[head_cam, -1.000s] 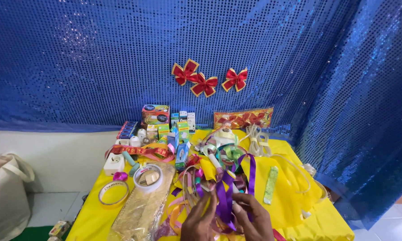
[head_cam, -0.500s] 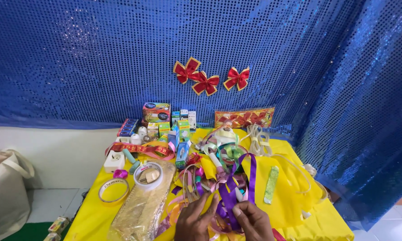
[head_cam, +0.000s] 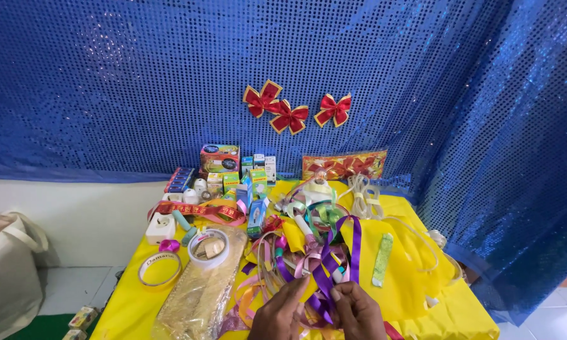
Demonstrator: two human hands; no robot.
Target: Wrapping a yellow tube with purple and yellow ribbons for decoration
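Both my hands meet at the bottom edge of the view over a yellow-covered table [head_cam: 422,296]. My left hand [head_cam: 283,313] and my right hand [head_cam: 357,313] pinch a purple ribbon [head_cam: 331,264] between them; it loops up from my fingers toward the middle of the table. Around it lies a tangle of pink, gold and green ribbons [head_cam: 277,258]. My wrists are cut off by the frame.
Two tape rolls [head_cam: 208,242] and a gold mesh sheet [head_cam: 198,296] lie at the left. Small boxes [head_cam: 220,160], a white plug adapter [head_cam: 160,228] and white cord [head_cam: 362,195] sit at the back. Red bows [head_cam: 288,113] hang on the blue sequin backdrop. A cloth bag [head_cam: 6,271] stands left.
My hands have slipped a little lower in the view with the purple ribbon still between them; the camera has tilted up slightly.
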